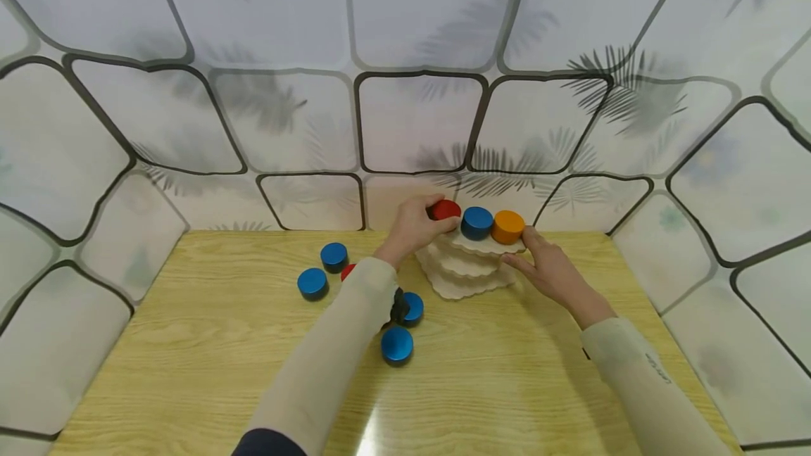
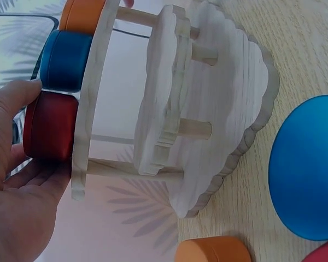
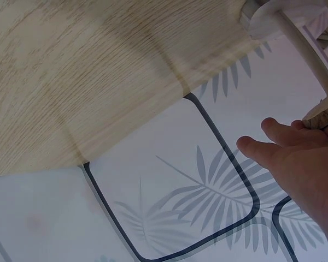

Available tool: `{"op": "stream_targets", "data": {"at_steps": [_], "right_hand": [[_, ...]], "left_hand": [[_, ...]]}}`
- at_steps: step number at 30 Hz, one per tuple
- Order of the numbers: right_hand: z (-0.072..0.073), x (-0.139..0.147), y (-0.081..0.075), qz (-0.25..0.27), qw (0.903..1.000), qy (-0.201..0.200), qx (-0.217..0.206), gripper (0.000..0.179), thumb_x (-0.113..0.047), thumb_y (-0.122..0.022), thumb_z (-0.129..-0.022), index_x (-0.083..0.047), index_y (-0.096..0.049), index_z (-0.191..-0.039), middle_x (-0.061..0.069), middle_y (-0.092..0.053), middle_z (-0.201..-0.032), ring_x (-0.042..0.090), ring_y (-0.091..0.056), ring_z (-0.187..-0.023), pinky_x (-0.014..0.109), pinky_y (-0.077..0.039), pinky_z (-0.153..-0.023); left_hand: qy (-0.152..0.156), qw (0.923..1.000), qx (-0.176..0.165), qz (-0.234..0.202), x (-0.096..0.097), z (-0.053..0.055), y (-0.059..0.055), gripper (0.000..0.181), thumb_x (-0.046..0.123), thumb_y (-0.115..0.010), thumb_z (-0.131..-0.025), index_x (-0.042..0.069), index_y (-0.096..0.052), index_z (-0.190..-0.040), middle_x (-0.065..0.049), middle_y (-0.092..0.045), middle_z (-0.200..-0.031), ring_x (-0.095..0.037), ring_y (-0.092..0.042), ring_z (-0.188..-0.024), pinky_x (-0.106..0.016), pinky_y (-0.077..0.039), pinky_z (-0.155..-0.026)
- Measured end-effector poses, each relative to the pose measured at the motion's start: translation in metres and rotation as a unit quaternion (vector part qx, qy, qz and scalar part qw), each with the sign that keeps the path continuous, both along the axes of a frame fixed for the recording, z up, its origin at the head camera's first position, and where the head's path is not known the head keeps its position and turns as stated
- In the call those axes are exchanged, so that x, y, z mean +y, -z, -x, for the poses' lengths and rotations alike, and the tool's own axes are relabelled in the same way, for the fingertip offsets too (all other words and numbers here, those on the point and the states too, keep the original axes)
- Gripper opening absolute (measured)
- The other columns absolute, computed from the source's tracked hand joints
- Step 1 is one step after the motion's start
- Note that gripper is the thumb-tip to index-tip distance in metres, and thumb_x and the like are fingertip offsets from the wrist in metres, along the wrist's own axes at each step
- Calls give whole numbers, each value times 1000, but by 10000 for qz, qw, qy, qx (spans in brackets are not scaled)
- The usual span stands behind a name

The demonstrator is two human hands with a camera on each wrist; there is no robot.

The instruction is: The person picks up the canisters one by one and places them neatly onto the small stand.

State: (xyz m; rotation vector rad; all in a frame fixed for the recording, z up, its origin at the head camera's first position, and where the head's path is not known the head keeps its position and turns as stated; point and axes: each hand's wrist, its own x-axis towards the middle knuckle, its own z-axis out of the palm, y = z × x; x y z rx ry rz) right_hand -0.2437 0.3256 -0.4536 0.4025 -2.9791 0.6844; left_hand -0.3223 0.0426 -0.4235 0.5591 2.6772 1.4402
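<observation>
Held: red tin (image 1: pixel 445 209), at left end of top tier (image 1: pixel 484 245) of stand (image 1: pixel 462 262), far edge of table (image 1: pixel 222 371). Squat and round, smooth-sided, low sheen, fine seam near upper rim. Looks flush with the board. Pinched by left hand (image 1: pixel 412 227), thumb reaching toward neighbouring blue tin (image 1: pixel 477 224), fingers curved round the other side. At right end of row, orange tin (image 1: pixel 509 227), same squat shape.

Under them, pale, bare-looking wood in three tiers, broadest at bottom: thick boards, scalloped edges, visible grain, round posts between.

At far end of top tier, right hand (image 1: pixel 548 269): touches the wood, thumb beneath, finger at edge beside orange tin; looks like a light pinch. Extends other fingers loosely in right wrist view.

Loose on table, left of stand: four blue tins (image 1: pixel 312 283), glossy on top; among them second red tin (image 1: pixel 347 271) and, in left wrist view, second orange tin (image 2: pixel 213 251).

In the way: left sleeve (image 1: pixel 336 350), pale cloth. Cuts across in head view, covers most of second red tin, hides second orange tin. Dark strap (image 1: pixel 399 307) at cuff overlaps one blue tin.

Underneath, yellowish wood grain with a streak of glare. Close behind stand, pale wall (image 1: pixel 418 125), printed with dark rounded outlines and feathery leaves.
</observation>
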Motion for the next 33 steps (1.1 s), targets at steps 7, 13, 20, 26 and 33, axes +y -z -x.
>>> {"op": "stream_targets", "data": {"at_steps": [7,13,20,26,33], "right_hand": [[-1,2,1,10,10000,-13,40,47,-42,-62,-107,-2,-39,-116,6,-38,-86,24,-46,-74,41,-40,-74],[-3,2,0,2,10000,-5,-7,45,-43,-60,-107,-3,-41,-117,11,-47,-93,27,-49,-80,43,-42,-76],[-1,1,0,-13,10000,-8,-5,46,-42,-60,-107,-3,-41,-120,13,-51,-99,29,-52,-85,44,-43,-79],[-1,1,-1,4,10000,-28,9,45,-42,-61,-107,-3,-41,-119,13,-50,-99,29,-53,-85,44,-44,-79],[-1,2,-1,-66,10000,-23,0,46,-42,-61,-107,-3,-40,-118,13,-50,-99,30,-53,-85,44,-44,-79]], "left_hand": [[-11,9998,140,153,4,0,0,68,37,-76,-97,10,-53,-156,-17,-59,-152,-34,-59,-134,-42,-59,-103],[24,9999,85,62,5,-1,0,68,35,-75,-98,9,-51,-157,-19,-58,-151,-34,-60,-132,-41,-60,-100],[-50,10000,84,17,4,-1,0,68,34,-75,-98,10,-51,-157,-18,-58,-151,-34,-61,-131,-41,-60,-100],[-59,9999,124,51,5,-1,-2,66,35,-75,-98,10,-53,-155,-18,-59,-150,-35,-60,-131,-43,-59,-102],[-25,9998,125,165,5,-2,-3,66,37,-74,-99,11,-53,-156,-17,-58,-152,-35,-59,-133,-43,-59,-104]]}}
